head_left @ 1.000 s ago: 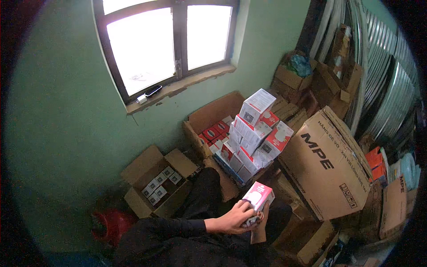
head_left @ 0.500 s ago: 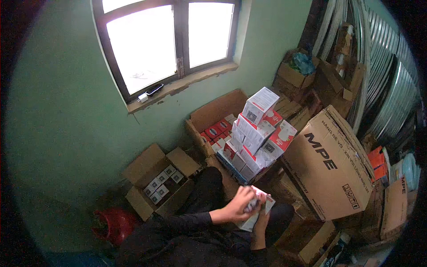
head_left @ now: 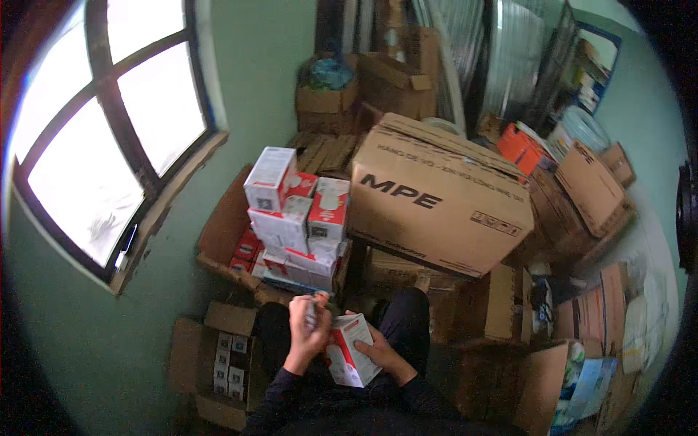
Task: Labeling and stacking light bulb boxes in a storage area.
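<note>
A white and red carton (head_left: 347,354) is held over my lap, with my right hand (head_left: 387,357) wrapped round its right side. My left hand (head_left: 308,330) is raised just beyond the carton's upper left corner, closed round a small greyish thing that is too blurred to name. Ahead of my hands, several similar white and red boxes (head_left: 280,227) are stacked in and over an open brown carton (head_left: 222,216). More red boxes lie inside it.
At my left, an open carton (head_left: 227,317) holds small white boxes (head_left: 231,363). A large brown carton (head_left: 440,196) lies ahead right. Other open cartons (head_left: 502,305) crowd the right side. Metal sheets (head_left: 509,62) lean at the back. A window (head_left: 127,109) is at the left.
My view has swung to the right. The left hand has come up off the carton and is now beside it. The right hand still holds the carton, which is turned to show a red and white face.
</note>
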Demonstrator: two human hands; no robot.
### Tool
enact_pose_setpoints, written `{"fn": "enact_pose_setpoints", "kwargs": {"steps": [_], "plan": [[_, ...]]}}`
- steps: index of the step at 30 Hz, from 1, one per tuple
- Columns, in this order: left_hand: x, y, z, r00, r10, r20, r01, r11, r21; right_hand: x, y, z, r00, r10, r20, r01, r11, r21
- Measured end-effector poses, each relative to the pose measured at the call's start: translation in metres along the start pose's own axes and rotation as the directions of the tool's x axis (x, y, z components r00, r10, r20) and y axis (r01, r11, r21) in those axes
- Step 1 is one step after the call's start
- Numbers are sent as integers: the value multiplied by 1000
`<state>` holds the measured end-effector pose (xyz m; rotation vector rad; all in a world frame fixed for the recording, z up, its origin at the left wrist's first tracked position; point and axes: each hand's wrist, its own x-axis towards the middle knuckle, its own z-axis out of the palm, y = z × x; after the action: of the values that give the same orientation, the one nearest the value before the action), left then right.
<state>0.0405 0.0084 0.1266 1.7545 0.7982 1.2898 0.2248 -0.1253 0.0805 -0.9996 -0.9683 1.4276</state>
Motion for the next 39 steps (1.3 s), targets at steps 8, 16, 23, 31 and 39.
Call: {"fn": "enact_pose_setpoints", "kwargs": {"steps": [8,16,23,31,39], "plan": [[-36,-44,22,719,-437,541,593,-22,-805,1,9,-4,982,171,78,-184,956,230],[-55,-80,24,789,-504,351,533,280,-798,3,21,8,926,358,115,-376,875,306],[-80,-55,24,725,-573,383,627,317,-712,19,2,26,990,-12,-143,-29,960,-278],[-79,-28,16,576,-625,526,613,-95,-784,24,-19,16,849,-472,-237,225,729,-647],[-68,-7,-10,525,-744,414,709,112,-696,20,-20,8,759,-398,-516,124,866,-485]]}}
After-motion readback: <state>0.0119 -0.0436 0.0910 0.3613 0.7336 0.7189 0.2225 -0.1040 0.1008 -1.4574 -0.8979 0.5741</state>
